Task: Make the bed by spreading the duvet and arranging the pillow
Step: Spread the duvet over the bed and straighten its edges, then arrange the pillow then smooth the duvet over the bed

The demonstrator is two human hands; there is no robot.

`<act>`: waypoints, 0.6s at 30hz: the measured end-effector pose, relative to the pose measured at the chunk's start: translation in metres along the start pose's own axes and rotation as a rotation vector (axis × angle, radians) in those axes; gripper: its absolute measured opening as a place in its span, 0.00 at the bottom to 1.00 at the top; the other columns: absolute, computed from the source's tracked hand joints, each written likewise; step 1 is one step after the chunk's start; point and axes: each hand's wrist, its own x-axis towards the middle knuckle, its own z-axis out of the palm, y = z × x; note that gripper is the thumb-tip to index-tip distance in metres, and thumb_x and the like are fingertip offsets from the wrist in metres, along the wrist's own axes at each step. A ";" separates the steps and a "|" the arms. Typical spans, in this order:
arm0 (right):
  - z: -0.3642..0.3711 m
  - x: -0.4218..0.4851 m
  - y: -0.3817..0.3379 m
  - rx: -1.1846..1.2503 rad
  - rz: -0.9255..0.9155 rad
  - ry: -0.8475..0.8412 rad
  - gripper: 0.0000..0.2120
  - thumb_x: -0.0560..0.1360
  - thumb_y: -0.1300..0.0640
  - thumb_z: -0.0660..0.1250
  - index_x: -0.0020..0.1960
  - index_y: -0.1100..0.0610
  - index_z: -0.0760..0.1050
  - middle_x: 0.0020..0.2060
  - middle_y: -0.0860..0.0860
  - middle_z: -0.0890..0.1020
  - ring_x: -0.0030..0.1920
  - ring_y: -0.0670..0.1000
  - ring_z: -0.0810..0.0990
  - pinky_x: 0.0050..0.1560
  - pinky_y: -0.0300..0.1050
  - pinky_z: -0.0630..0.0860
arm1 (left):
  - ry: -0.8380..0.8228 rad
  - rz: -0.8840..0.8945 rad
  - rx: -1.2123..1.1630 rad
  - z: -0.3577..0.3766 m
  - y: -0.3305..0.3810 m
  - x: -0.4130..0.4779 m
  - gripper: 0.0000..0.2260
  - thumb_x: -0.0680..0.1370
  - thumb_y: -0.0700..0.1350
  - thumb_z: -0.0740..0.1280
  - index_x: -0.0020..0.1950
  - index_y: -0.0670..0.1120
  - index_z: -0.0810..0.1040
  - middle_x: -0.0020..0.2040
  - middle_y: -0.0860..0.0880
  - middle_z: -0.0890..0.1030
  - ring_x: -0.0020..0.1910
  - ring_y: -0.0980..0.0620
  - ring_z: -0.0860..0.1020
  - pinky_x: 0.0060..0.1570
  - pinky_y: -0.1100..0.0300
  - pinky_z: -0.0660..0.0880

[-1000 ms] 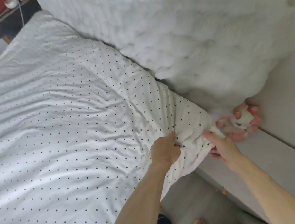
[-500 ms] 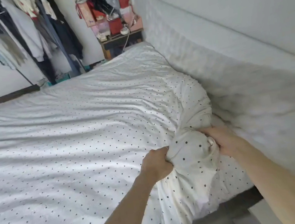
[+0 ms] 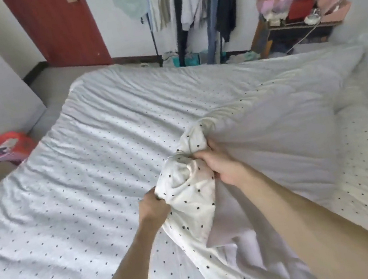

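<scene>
White cotton with black dots fills my view: the duvet [image 3: 89, 193] lies spread over the bed, one corner bunched and lifted. My left hand [image 3: 151, 206] grips the bunch from below, and my right hand [image 3: 217, 167] clutches it higher up.

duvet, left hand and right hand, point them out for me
duvet [image 3: 91, 180], head view, flat dotted spread left of the hands
left hand [image 3: 152, 206], head view, back of the hand gripping the bunched corner
right hand [image 3: 220, 167], head view, back of the hand gripping that bunch
</scene>
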 end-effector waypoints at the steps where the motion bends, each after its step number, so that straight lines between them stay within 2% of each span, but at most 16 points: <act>1: 0.027 0.012 0.007 -0.019 0.033 -0.069 0.21 0.70 0.64 0.71 0.61 0.51 0.77 0.49 0.52 0.85 0.50 0.55 0.83 0.53 0.52 0.80 | 0.034 -0.068 -0.026 -0.016 -0.023 0.012 0.02 0.70 0.42 0.64 0.37 0.45 0.74 0.32 0.48 0.77 0.31 0.52 0.73 0.26 0.63 0.67; 3: 0.079 0.034 0.026 -0.109 0.103 -0.233 0.22 0.74 0.66 0.69 0.63 0.47 0.74 0.49 0.50 0.82 0.48 0.54 0.81 0.44 0.46 0.77 | 0.137 -0.248 -0.131 -0.042 -0.076 0.037 0.08 0.68 0.45 0.62 0.39 0.40 0.75 0.35 0.43 0.79 0.37 0.44 0.77 0.32 0.58 0.70; 4: 0.083 0.033 0.036 -0.193 0.119 -0.266 0.24 0.74 0.63 0.70 0.67 0.46 0.72 0.54 0.49 0.81 0.52 0.53 0.80 0.45 0.44 0.76 | 0.182 -0.315 -0.179 -0.044 -0.089 0.039 0.08 0.69 0.44 0.61 0.40 0.39 0.75 0.38 0.39 0.79 0.42 0.39 0.79 0.37 0.54 0.72; 6: 0.086 0.039 0.072 -0.485 0.123 -0.252 0.29 0.74 0.54 0.71 0.73 0.47 0.67 0.68 0.49 0.74 0.67 0.51 0.74 0.60 0.45 0.74 | 0.261 -0.467 -0.259 -0.043 -0.124 0.047 0.08 0.76 0.40 0.61 0.51 0.38 0.76 0.49 0.37 0.80 0.52 0.37 0.77 0.45 0.53 0.70; 8: 0.073 0.040 0.112 -0.843 0.136 -0.252 0.31 0.75 0.45 0.67 0.75 0.48 0.64 0.75 0.50 0.66 0.74 0.52 0.65 0.71 0.46 0.64 | 0.345 -0.597 -0.259 -0.030 -0.151 0.053 0.18 0.80 0.41 0.58 0.69 0.38 0.68 0.63 0.36 0.75 0.61 0.36 0.74 0.53 0.52 0.68; 10: 0.053 0.034 0.153 -1.138 0.202 -0.299 0.34 0.75 0.35 0.61 0.77 0.45 0.59 0.79 0.51 0.57 0.78 0.54 0.56 0.75 0.49 0.57 | 0.404 -0.554 -0.175 -0.007 -0.161 0.051 0.24 0.82 0.47 0.54 0.77 0.41 0.58 0.71 0.34 0.67 0.68 0.35 0.67 0.64 0.47 0.66; 11: 0.043 0.027 0.167 -1.234 0.232 -0.310 0.36 0.74 0.32 0.59 0.78 0.43 0.56 0.80 0.51 0.52 0.79 0.56 0.51 0.76 0.52 0.56 | 0.442 -0.439 -0.040 0.007 -0.162 0.049 0.26 0.82 0.52 0.52 0.78 0.43 0.56 0.74 0.35 0.63 0.70 0.37 0.64 0.68 0.44 0.63; 12: 0.035 0.018 0.192 -1.308 0.259 -0.333 0.35 0.74 0.32 0.58 0.78 0.40 0.54 0.80 0.51 0.47 0.79 0.57 0.47 0.76 0.56 0.56 | 0.411 -0.277 0.125 0.019 -0.159 0.043 0.27 0.81 0.55 0.51 0.79 0.46 0.56 0.76 0.38 0.60 0.73 0.40 0.61 0.71 0.43 0.59; 13: 0.028 0.005 0.210 -1.361 0.270 -0.351 0.34 0.75 0.33 0.58 0.78 0.38 0.53 0.80 0.50 0.43 0.79 0.58 0.44 0.75 0.60 0.55 | 0.310 -0.095 0.299 0.032 -0.157 0.039 0.27 0.80 0.56 0.52 0.79 0.50 0.57 0.78 0.43 0.57 0.75 0.43 0.57 0.73 0.43 0.56; 14: 0.022 -0.011 0.228 -1.389 0.260 -0.375 0.34 0.74 0.33 0.58 0.77 0.36 0.54 0.79 0.48 0.40 0.79 0.59 0.43 0.73 0.64 0.55 | 0.141 0.098 0.468 0.047 -0.157 0.032 0.27 0.79 0.56 0.53 0.79 0.54 0.57 0.80 0.47 0.53 0.78 0.46 0.53 0.75 0.43 0.51; 15: 0.017 -0.029 0.242 -1.393 0.247 -0.397 0.33 0.72 0.33 0.58 0.76 0.35 0.56 0.79 0.47 0.39 0.79 0.60 0.44 0.72 0.68 0.56 | -0.073 0.214 0.604 0.061 -0.158 0.023 0.26 0.80 0.55 0.54 0.78 0.57 0.57 0.81 0.50 0.50 0.79 0.48 0.48 0.76 0.44 0.47; 16: 0.012 -0.044 0.257 -1.396 0.248 -0.429 0.33 0.71 0.33 0.59 0.76 0.35 0.57 0.78 0.47 0.40 0.79 0.61 0.46 0.71 0.70 0.57 | -0.292 0.235 0.698 0.074 -0.167 0.017 0.26 0.80 0.54 0.55 0.78 0.59 0.55 0.81 0.52 0.48 0.79 0.50 0.45 0.76 0.45 0.44; 18: -0.003 -0.068 0.268 -1.425 0.338 -0.532 0.33 0.73 0.38 0.60 0.77 0.36 0.54 0.79 0.48 0.41 0.80 0.57 0.43 0.70 0.69 0.56 | -0.601 0.008 0.768 0.097 -0.180 0.003 0.29 0.79 0.52 0.59 0.79 0.58 0.53 0.81 0.52 0.47 0.79 0.50 0.42 0.75 0.42 0.50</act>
